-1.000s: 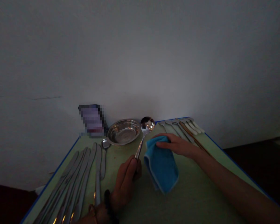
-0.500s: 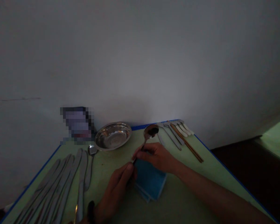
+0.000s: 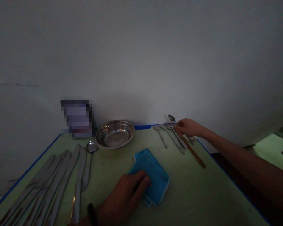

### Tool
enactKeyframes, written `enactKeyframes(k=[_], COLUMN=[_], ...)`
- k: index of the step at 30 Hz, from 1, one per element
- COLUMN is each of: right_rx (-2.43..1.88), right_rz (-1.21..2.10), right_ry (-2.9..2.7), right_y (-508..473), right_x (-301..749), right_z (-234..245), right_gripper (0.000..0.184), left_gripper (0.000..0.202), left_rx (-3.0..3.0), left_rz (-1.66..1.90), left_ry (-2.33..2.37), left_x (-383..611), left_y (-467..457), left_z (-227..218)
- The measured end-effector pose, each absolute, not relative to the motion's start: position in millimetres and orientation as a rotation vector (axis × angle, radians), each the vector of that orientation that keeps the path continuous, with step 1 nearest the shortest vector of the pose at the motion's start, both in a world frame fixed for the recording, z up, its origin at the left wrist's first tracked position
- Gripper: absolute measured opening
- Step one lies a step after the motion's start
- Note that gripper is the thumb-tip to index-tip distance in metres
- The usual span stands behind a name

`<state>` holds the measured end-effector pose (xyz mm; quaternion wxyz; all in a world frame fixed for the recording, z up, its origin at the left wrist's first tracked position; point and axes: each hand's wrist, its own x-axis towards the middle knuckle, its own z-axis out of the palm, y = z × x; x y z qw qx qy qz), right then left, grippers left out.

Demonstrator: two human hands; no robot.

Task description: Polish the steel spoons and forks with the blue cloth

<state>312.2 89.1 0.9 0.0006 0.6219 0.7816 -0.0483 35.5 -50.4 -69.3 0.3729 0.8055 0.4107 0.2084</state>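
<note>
The round silver metal bowl [image 3: 115, 142] is smooth and glossy; left of it, long silver metal knives [image 3: 66, 177] shine. Right of it, thin brown chopsticks [image 3: 194, 153], dimly seen, seem wooden; before it, the folded blue cloth [image 3: 157, 175] is matt.

My left hand [image 3: 128, 194] rests on the blue cloth [image 3: 155, 174] on the worktop [image 3: 198, 191]; my right hand [image 3: 188, 127] pinches a spoon [image 3: 171, 118] by the chopsticks [image 3: 195, 154]. Knives [image 3: 70, 166] lie to my left.
</note>
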Motion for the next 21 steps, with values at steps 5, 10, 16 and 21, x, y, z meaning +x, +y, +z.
enactKeyframes(k=[5, 10, 16, 21], right_rx=[1.820, 1.799, 1.825, 1.819], right_rz=[-0.028, 0.039, 0.089, 0.090], right_ry=[2.352, 2.319, 2.227, 2.195], right_y=[95, 103, 116, 112], right_x=[292, 264, 275, 283], right_z=[-16, -21, -18, -26], right_gripper=[0.028, 0.030, 0.034, 0.034], left_gripper=[0.032, 0.031, 0.031, 0.032], left_rx=[2.107, 2.117, 2.160, 2.158], left_rz=[0.555, 0.556, 0.541, 0.542], left_ry=[1.033, 1.039, 1.006, 1.007], left_x=[36, 36, 35, 36], left_y=[-52, -52, -52, -51], left_z=[-71, -72, -73, -71])
